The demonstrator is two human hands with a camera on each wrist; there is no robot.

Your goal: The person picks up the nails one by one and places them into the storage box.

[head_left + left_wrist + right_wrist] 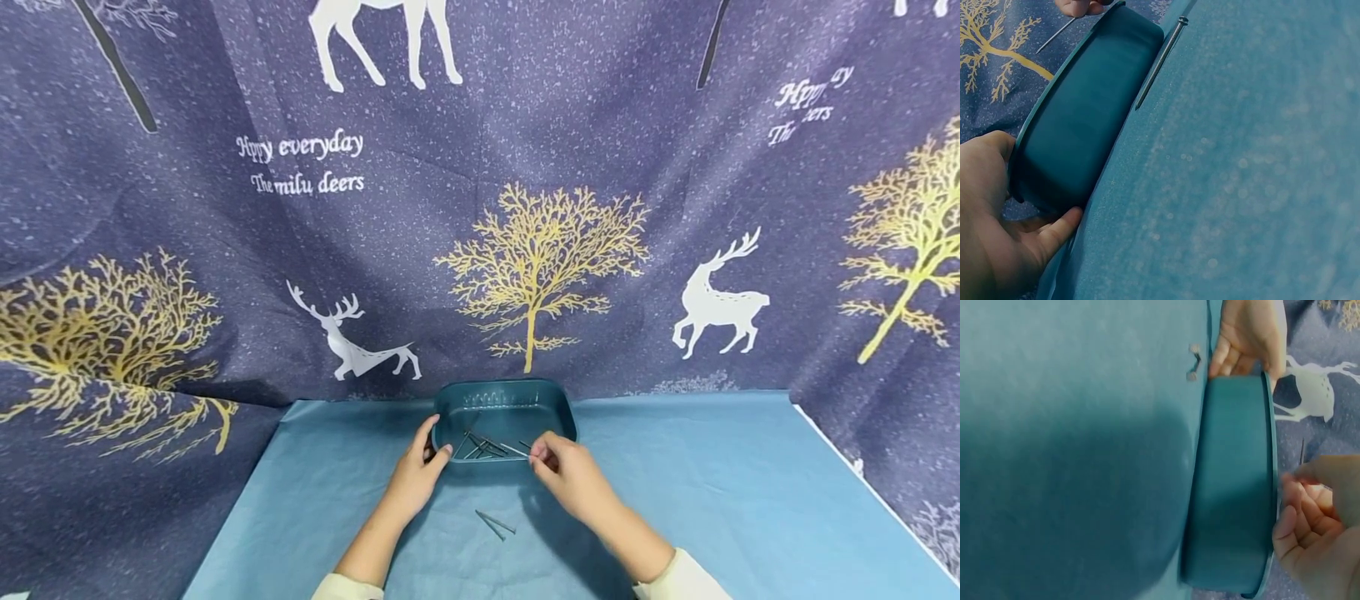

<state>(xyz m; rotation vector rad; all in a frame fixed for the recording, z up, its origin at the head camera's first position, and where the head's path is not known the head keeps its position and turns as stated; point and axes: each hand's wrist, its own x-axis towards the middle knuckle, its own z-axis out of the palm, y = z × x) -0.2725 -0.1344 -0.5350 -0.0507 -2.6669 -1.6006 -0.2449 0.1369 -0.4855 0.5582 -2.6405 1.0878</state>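
A dark teal tray (517, 417) stands on the blue cloth, with several grey nails (480, 447) lying loose in its near left part. My left hand (416, 477) grips the tray's left end, its thumb at the near corner and its other fingers along the side. Over the near right rim, my right hand (573, 479) pinches a thin nail (1057, 35) between thumb and fingertips; the nail points left over the tray. In front of the tray, two nails (496, 521) lie on the cloth, their ends close together in a narrow V.
Blue cloth (675, 483) covers the table on both sides of the tray. Close behind the tray hangs a dark blue curtain (420, 250) printed with white deer and golden trees. The table's right edge (855, 467) meets more of this fabric.
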